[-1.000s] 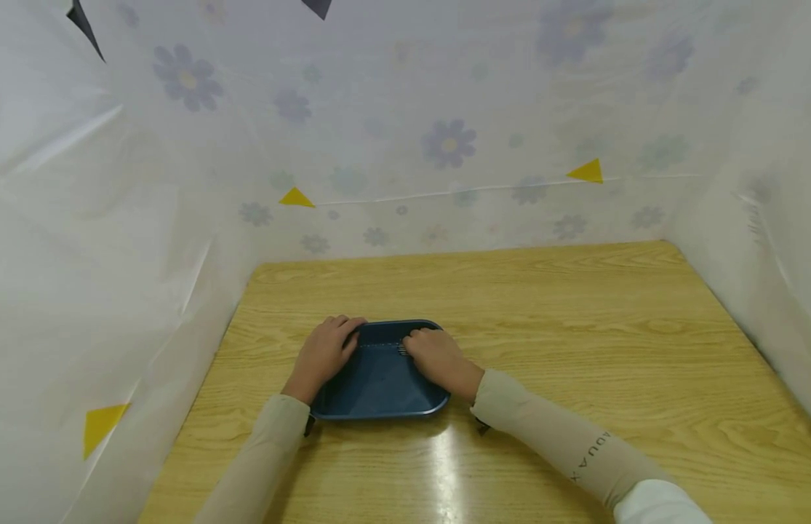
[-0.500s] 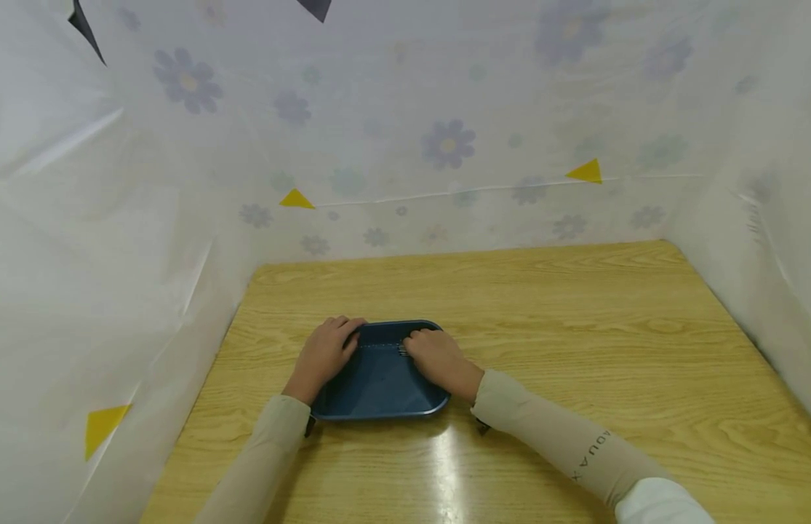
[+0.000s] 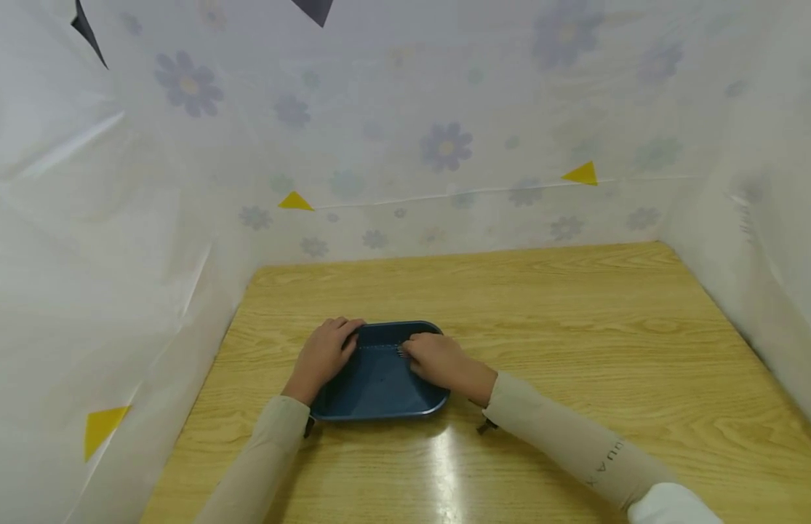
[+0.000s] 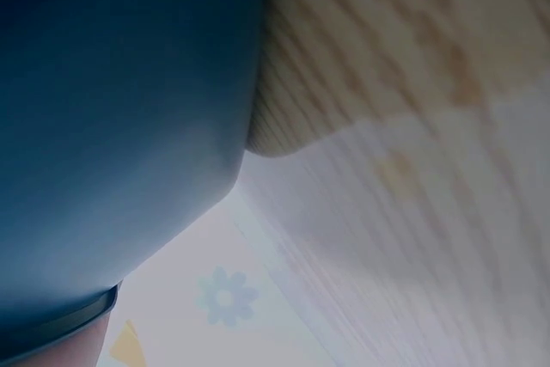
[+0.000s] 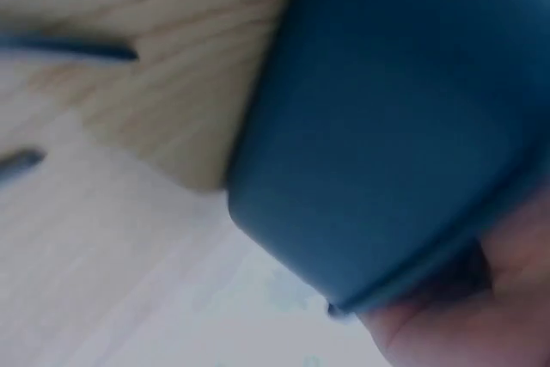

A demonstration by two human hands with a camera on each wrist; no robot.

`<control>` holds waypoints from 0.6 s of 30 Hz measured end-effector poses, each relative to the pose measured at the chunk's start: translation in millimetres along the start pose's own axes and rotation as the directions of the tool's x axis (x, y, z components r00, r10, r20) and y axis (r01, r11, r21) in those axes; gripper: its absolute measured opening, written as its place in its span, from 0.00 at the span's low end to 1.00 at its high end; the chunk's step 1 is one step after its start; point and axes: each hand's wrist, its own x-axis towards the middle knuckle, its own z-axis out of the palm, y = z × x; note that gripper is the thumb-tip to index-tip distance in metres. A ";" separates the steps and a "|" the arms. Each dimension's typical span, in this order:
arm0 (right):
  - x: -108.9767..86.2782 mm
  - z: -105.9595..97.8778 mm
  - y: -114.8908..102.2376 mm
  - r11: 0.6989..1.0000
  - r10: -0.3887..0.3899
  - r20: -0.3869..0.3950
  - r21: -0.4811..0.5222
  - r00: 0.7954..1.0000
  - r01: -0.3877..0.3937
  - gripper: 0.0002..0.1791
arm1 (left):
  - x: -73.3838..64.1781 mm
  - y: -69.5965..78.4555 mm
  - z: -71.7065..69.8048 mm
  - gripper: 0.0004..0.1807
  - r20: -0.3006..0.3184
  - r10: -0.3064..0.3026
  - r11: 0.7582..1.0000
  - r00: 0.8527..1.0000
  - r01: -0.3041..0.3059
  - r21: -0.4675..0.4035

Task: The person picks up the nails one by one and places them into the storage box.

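A dark blue rectangular basin [image 3: 379, 386] with rounded corners sits on the table, left of centre in the head view. My left hand [image 3: 324, 356] grips its far left rim, with the thumb inside and the fingers over the edge. Across from it, my right hand [image 3: 438, 358] has curled fingers over the right part of the inside. Thin pale parallel prongs, like the tines of a fork [image 3: 401, 351], stick out beside its fingertips; the rest is hidden in the hand. Both wrist views show the basin's outer wall close up, the right one blurred.
The wood-grain table [image 3: 575, 327] extends well to the right of the basin. White sheeting with a flower print [image 3: 446, 145] rises behind it and at both sides. Yellow triangles [image 3: 582, 175] mark the sheet. Two blurred dark bars [image 5: 69, 47] cross the right wrist view.
My right wrist and forearm have shifted slightly to the right and down, and the tines have tilted with the hand. The left hand and the basin stay in place.
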 end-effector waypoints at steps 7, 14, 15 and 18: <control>-27.7 -28.5 9.5 0.992 -0.044 -0.068 0.112 0.997 0.051 0.05 | -0.5 -0.7 -2.1 0.18 -0.016 0.004 1.000 1.000 -0.004 0.001; -59.7 -47.5 27.2 0.985 0.038 -0.076 0.171 0.996 -0.025 0.04 | 0.7 -0.6 -2.1 0.18 -0.006 0.000 1.000 1.000 0.000 -0.008; -64.7 -48.4 30.0 0.983 0.055 -0.059 0.179 0.997 -0.043 0.04 | 0.6 -0.5 -1.9 0.18 -0.004 -0.001 1.000 1.000 0.001 -0.008; -79.7 -46.1 38.9 0.973 0.099 0.017 0.208 0.995 -0.101 0.05 | 0.4 -0.3 -1.1 0.18 0.001 -0.004 1.000 1.000 0.005 -0.010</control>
